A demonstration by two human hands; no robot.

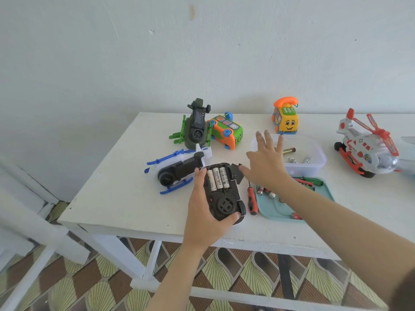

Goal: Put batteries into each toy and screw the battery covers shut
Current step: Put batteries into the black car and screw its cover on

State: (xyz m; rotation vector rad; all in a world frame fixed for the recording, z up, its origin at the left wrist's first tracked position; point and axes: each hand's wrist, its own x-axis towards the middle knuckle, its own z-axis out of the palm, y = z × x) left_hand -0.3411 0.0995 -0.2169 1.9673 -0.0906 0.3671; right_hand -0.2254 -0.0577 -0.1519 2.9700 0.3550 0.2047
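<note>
While at clear tub (314, 167) of three batteries (292, 160), right hand (267, 162) fingers spread; left hand (202, 212) fingers round toy (222, 198).

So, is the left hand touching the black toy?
Touching. The head view shows the left hand gripping the black toy, fingers curled round its near end.

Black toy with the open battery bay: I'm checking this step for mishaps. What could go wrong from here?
1. The three batteries lie uncovered in the toy, which only the left hand holds near the front edge of the table; a tilt might spill them.
2. The right hand, open beside the black cover, could knock it away.
3. The red screwdriver lies loose and might roll off.
</note>
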